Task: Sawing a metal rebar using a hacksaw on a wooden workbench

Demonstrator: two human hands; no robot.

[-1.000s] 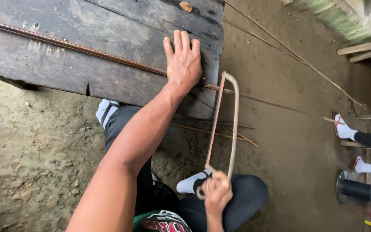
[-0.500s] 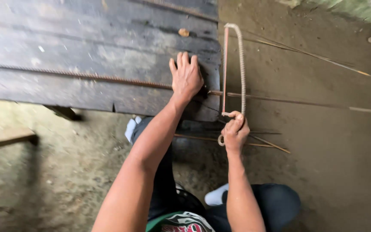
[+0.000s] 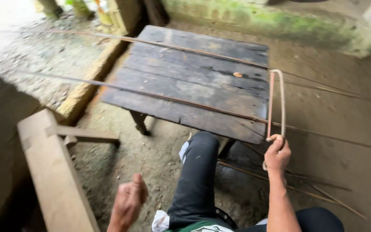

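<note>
My right hand [image 3: 277, 154] grips the handle of a hacksaw [image 3: 276, 101], whose frame stands across a long rusty steel rod [image 3: 159, 97] at the right edge of a dark wooden table [image 3: 181, 73]. A second rod [image 3: 164, 45] lies along the far side of the table. My left hand [image 3: 129, 202] hangs low at the bottom, off the table, fingers curled loosely with nothing in them. My knee in dark trousers [image 3: 200, 167] rests against the table's near edge.
A pale wooden bench [image 3: 52, 172] stands at the left. More thin rods [image 3: 305, 184] lie on the dirt floor under and right of the table. A small tan chip [image 3: 237, 74] sits on the tabletop. A mossy wall [image 3: 280, 21] runs along the back.
My left hand has lifted off the rod on the table and dropped down toward my body. The view has pulled back and swung left. The saw stays in my right hand.
</note>
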